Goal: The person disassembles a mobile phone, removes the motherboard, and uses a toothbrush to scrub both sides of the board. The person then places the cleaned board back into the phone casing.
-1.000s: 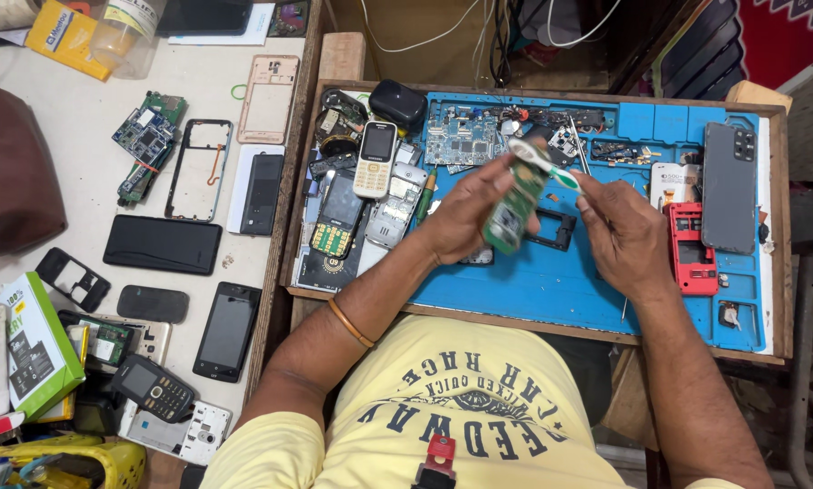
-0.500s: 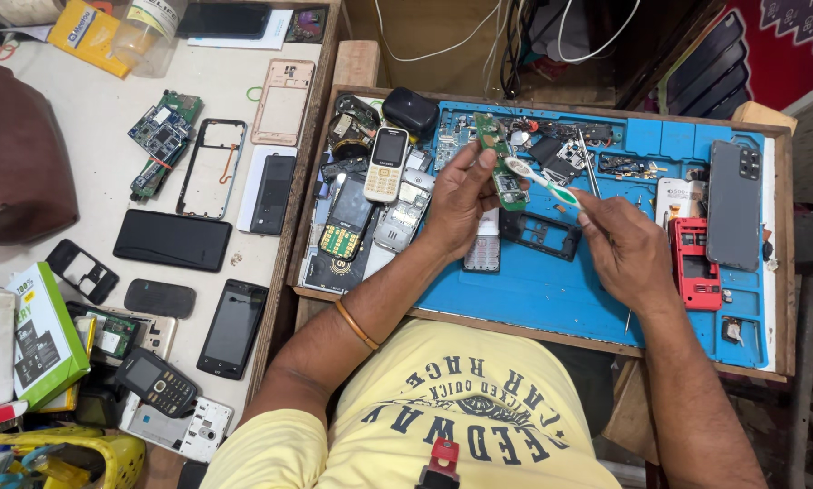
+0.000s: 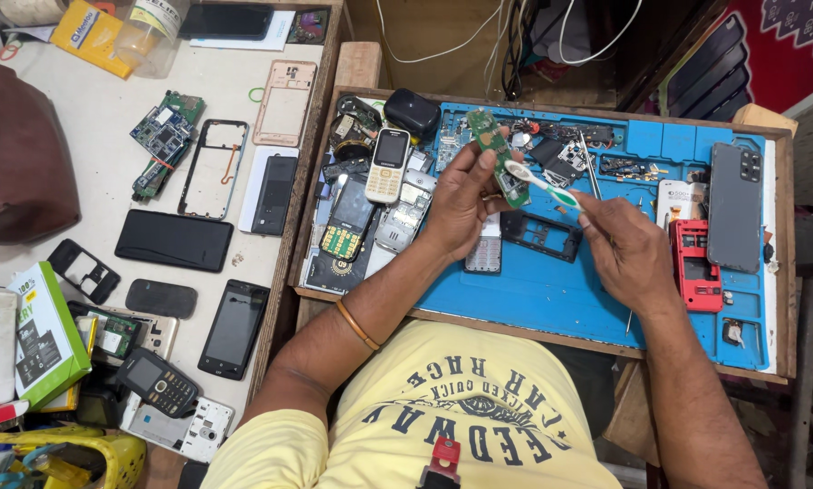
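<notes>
Left hand (image 3: 461,201) pinches the green circuit board (image 3: 497,154) upright, long axis pointing away; right hand (image 3: 628,249) grips the toothbrush (image 3: 542,183), bristles touching the board's lower end.

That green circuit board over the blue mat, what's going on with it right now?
A person seated at a cluttered repair bench holds the green circuit board up in the left hand. The right hand holds a toothbrush, its bristle end against the board. Both are raised above the blue mat, where a keypad phone, a red phone frame and loose parts lie. More phones and frames lie on the table to the left.
</notes>
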